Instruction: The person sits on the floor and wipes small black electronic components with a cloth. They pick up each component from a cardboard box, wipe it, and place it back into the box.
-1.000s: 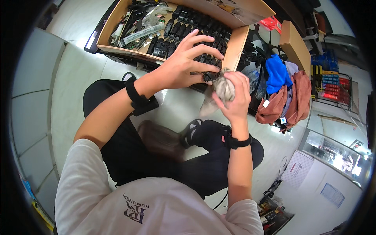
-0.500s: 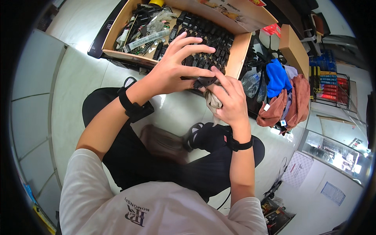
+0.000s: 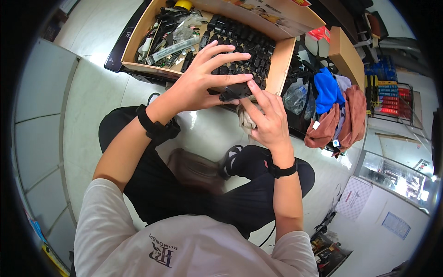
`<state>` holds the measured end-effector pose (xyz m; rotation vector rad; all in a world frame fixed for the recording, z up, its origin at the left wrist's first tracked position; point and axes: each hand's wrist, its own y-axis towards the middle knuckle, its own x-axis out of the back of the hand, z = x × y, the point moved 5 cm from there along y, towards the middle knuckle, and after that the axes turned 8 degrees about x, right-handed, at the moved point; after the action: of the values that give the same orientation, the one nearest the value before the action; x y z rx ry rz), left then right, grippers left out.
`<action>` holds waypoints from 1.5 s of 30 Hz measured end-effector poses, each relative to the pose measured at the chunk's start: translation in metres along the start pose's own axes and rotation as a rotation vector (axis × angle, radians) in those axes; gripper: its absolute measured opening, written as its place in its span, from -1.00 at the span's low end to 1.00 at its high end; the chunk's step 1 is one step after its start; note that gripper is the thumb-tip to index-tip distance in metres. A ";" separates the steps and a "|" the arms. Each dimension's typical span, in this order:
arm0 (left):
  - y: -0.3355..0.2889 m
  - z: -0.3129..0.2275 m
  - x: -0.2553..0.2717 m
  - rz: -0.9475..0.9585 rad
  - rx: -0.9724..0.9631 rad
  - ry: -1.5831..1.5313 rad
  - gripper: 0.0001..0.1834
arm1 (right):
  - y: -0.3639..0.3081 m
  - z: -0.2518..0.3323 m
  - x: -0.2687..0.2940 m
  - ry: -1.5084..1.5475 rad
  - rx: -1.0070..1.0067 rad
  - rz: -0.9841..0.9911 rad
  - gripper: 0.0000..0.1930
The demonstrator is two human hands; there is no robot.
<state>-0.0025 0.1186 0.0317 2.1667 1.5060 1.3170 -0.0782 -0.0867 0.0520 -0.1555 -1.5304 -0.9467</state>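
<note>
A small black plastic part is held just in front of the open cardboard box. My left hand pinches it between thumb and forefinger, the other fingers spread over the box's near edge. My right hand has its fingertips against the part's right end and keeps a crumpled beige cloth bunched under its fingers. Rows of similar black parts fill the right of the box. On its left lie cables, a clear plastic bag and a long pale labelled strip.
A blue cloth and brown cloths are heaped right of the box, beside a clear plastic bottle. Another cardboard box stands behind them. My crossed legs are below my hands, with a dark blurry thing on the floor between them.
The black part has turned between my fingers, showing more of its broad face. My right hand has shifted slightly left with the cloth. The left hand keeps its pinch.
</note>
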 end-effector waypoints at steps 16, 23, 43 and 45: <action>0.002 0.001 0.016 0.493 0.063 -0.259 0.07 | -0.007 0.007 0.000 0.132 0.090 0.145 -0.38; -0.002 -0.002 0.015 0.534 0.064 -0.179 0.19 | -0.001 0.012 -0.002 0.171 0.108 0.199 -0.39; -0.005 -0.002 0.031 0.539 0.070 -0.219 -0.02 | 0.007 0.015 -0.006 0.207 0.094 0.255 -0.35; -0.006 0.000 0.029 0.522 0.070 -0.200 0.01 | 0.007 0.014 -0.007 0.201 0.096 0.253 -0.27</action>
<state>-0.0042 0.1456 0.0443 2.7620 0.9586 1.1350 -0.0831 -0.0708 0.0500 -0.1751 -1.3317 -0.6666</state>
